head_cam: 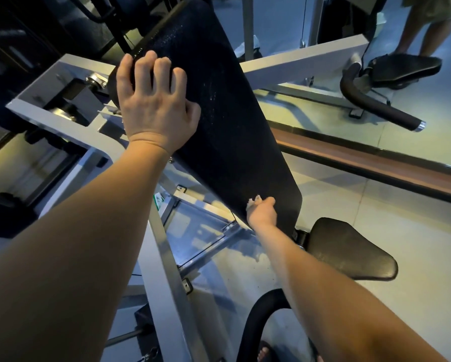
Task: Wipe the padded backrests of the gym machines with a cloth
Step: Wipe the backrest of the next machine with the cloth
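The long black padded backrest of a white-framed gym machine slants from the top centre down to the lower right. My left hand lies on its upper left part, with the fingers curled over the top edge and the thumb on the pad face. My right hand is at the backrest's lower end, against the pad. A small pale bit of cloth peeks out at its fingers. The rest of the cloth is hidden under the hand.
The machine's white steel frame runs below and left of the backrest. A black seat sits at the lower right and a curved black handle below it. A wall mirror at the right reflects a seat, a handle and a person's legs. My sandalled foot is on the tiled floor.
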`<state>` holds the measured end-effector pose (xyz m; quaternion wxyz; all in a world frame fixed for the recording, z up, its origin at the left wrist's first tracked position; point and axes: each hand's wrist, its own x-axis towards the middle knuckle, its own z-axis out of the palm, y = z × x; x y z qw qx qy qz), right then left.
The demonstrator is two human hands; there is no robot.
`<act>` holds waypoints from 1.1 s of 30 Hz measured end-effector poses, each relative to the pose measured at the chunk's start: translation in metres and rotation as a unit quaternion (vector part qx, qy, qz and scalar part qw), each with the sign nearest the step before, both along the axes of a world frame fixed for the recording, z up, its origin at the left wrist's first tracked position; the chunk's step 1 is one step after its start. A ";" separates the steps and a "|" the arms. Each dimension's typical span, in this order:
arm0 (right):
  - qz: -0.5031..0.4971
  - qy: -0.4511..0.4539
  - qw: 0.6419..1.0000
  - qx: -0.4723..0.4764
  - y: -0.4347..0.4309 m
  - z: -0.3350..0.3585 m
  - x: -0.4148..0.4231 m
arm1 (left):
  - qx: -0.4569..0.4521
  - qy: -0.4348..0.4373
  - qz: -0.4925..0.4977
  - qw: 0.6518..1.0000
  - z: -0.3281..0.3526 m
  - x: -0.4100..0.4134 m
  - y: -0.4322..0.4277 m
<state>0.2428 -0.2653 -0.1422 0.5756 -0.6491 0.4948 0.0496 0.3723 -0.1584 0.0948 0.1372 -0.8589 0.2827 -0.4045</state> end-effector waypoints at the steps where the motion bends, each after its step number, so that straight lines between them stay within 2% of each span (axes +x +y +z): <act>1: 0.016 0.042 0.999 -0.002 -0.007 -0.006 0.002 | -0.002 -0.002 -0.001 1.000 0.000 0.000 0.000; 3: 0.009 0.060 0.998 -0.012 -0.017 -0.012 0.008 | -0.006 -0.013 -0.006 1.000 0.000 0.001 0.000; 6: -0.043 0.020 0.999 -0.001 -0.027 -0.020 0.004 | -0.007 -0.027 -0.015 0.999 -0.001 0.002 0.000; 11: 0.032 0.073 0.997 0.020 -0.024 -0.037 -0.007 | -0.004 -0.036 -0.022 0.999 -0.004 0.004 0.000; 17: 0.019 0.061 0.998 0.005 -0.007 0.000 0.006 | -0.005 -0.029 -0.018 0.999 -0.004 0.005 -0.002; 19: 0.018 0.010 1.000 -0.010 0.002 0.022 0.007 | -0.012 -0.032 -0.014 0.999 -0.004 0.004 -0.002; 21: 0.028 -0.106 0.993 -0.042 0.016 0.053 0.009 | -0.015 -0.050 -0.019 0.998 -0.005 0.004 -0.003; 24: 0.060 -0.296 0.951 -0.070 0.037 0.101 0.017 | -0.005 -0.041 -0.012 0.999 -0.003 0.001 -0.003; 27: 0.093 -0.364 0.917 -0.131 0.045 0.113 0.026 | 0.000 -0.025 -0.001 1.000 -0.001 -0.001 -0.003; 29: 0.092 -0.361 0.912 -0.173 0.037 0.089 0.024 | -0.002 -0.029 -0.001 1.000 -0.002 -0.001 -0.003; 30: 0.075 -0.336 0.926 -0.155 0.029 0.073 0.020 | -0.001 -0.030 -0.002 1.000 -0.002 -0.001 -0.003; 33: 0.055 -0.157 0.981 -0.100 -0.002 0.013 0.004 | -0.002 -0.032 -0.009 0.999 -0.002 0.000 -0.002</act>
